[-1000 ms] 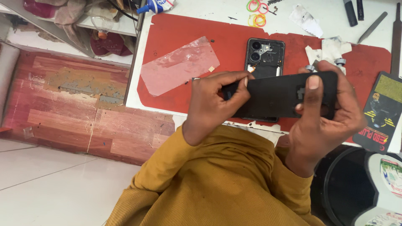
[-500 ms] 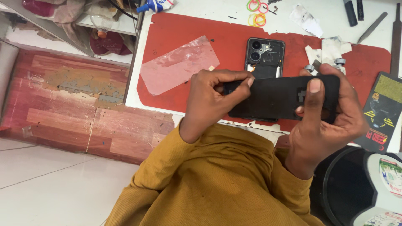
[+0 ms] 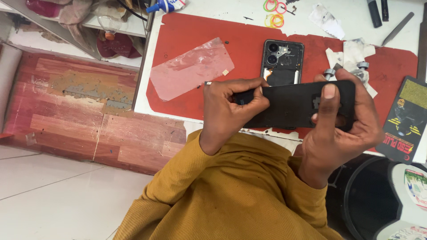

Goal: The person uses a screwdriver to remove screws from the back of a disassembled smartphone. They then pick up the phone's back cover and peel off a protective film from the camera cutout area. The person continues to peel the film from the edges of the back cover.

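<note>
**Head view: black phone panel held in both hands over a red mat**

Head camera looks down on a white workbench [image 3: 169,111] covered largely by a red mat [image 3: 200,31]. Left of the bench stands a worn wooden panel [image 3: 80,115] with peeling patches, and below it pale floor tiles [image 3: 49,200]. A shelf with cloth and a plastic bottle sits at the upper left.

One black phone panel [image 3: 293,104] is held flat just above the near edge of the mat. The left hand [image 3: 231,109] is closed on its left end, thumb and fingers pinching the edge. The right hand [image 3: 344,129] grips the right end, thumb pressed across the top face. Both sleeves are mustard yellow.

On the mat lie one opened phone body [image 3: 282,60] with two camera rings showing, partly behind the held panel, and one clear plastic film [image 3: 191,69], well apart to the left. Several coloured rubber bands [image 3: 273,13] lie together above the mat; their exact number is hard to tell. One crumpled white paper [image 3: 327,18] lies near them, one metal tweezer [image 3: 397,27] at the upper right, and two dark markers beside it.
</note>
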